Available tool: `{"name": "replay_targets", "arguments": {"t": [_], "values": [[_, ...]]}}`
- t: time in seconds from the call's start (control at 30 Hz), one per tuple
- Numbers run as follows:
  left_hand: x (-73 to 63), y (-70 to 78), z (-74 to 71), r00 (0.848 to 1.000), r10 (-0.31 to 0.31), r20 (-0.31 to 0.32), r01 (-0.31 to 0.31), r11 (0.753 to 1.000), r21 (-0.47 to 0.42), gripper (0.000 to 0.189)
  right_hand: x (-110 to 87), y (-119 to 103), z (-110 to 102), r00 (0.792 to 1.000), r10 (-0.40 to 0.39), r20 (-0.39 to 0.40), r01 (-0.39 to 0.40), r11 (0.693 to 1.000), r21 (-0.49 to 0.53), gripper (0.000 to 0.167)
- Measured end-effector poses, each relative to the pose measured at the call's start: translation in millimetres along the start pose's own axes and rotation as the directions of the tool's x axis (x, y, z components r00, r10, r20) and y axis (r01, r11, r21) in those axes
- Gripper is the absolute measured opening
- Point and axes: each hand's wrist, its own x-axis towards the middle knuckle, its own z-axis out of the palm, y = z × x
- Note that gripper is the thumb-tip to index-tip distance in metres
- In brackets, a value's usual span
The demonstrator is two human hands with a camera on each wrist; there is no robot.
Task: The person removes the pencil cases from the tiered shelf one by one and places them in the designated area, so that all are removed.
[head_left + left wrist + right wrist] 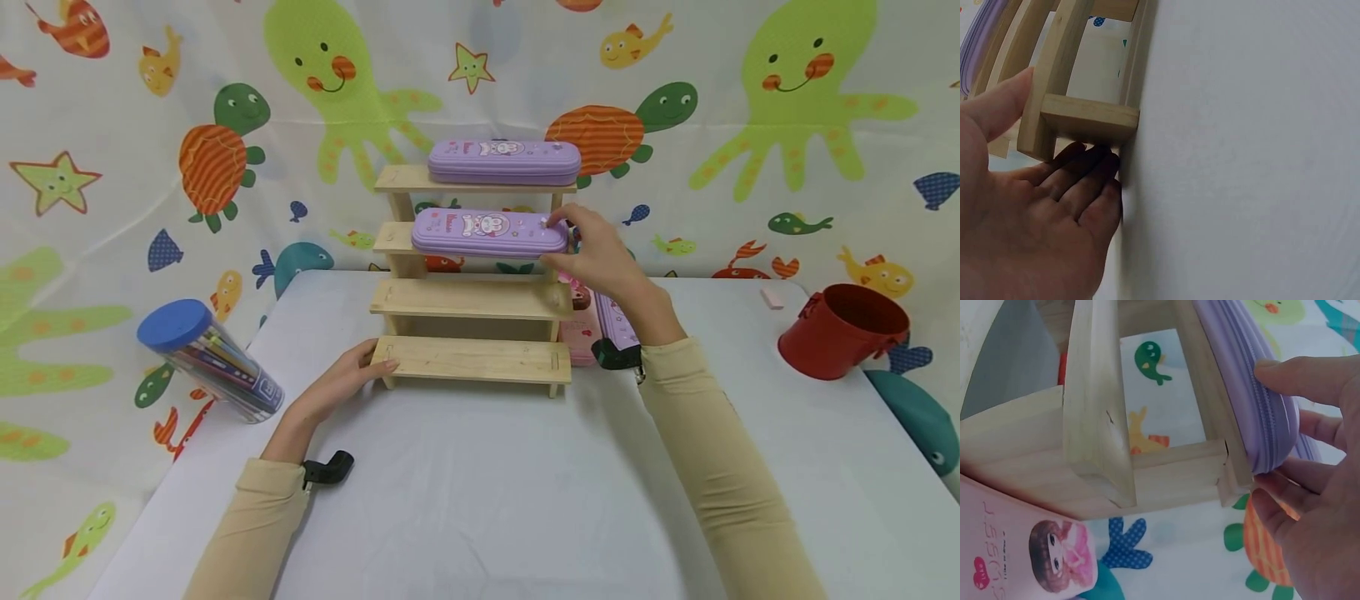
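A stepped wooden display rack (472,358) stands on the white table with its tiers rising toward the back. My right hand (596,254) holds the right end of a purple zippered pencil case (487,235) at the second tier from the top. In the right wrist view, the thumb lies on the case (1260,406) near its zipper and the fingers curl round its end. A similar purple pencil case (502,162) lies on the top tier. My left hand (341,385) grips the lowest tier's left end, thumb above, fingers bent beneath it (1091,115).
A clear blue-lidded jar of pens (217,362) stands left of the rack. Behind the rack's right side are a pink case (581,337) and another purple case (617,321). A red bucket (813,342) and a small pink block (772,298) are farther right. A patterned curtain hangs behind.
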Motion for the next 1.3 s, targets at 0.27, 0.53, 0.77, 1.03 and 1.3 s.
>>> {"name": "replay_targets", "arguments": {"t": [0.27,0.53,0.77,1.03,1.3], "values": [[0.0,0.7,0.4,1.0,-0.013,-0.01,0.013,1.0,-0.002,0.082,1.2,-3,2,0.999,-0.011,0.036,0.011,1.0,0.004,0.064],[0.4,-0.1,-0.5,1.0,-0.013,-0.008,0.013,1.0,0.007,0.081,-0.8,-4,1,0.996,0.01,0.084,-0.006,0.999,-0.048,0.059],[2.0,-1.4,-0.6,1.0,-0.011,-0.008,0.011,1.0,0.006,0.081,-6.8,-8,0,0.999,-0.001,0.048,0.002,1.0,-0.023,0.054],[1.3,-1.0,-0.3,1.0,-0.017,-0.012,0.017,1.0,0.007,0.082,-19.5,-4,-3,1.0,-0.021,-0.013,0.022,0.999,0.041,0.049],[1.0,-2.0,-0.6,1.0,-0.014,-0.009,0.014,1.0,0.006,0.083,-34.9,5,-10,0.998,0.002,-0.06,0.005,0.994,0.113,0.048]]}}
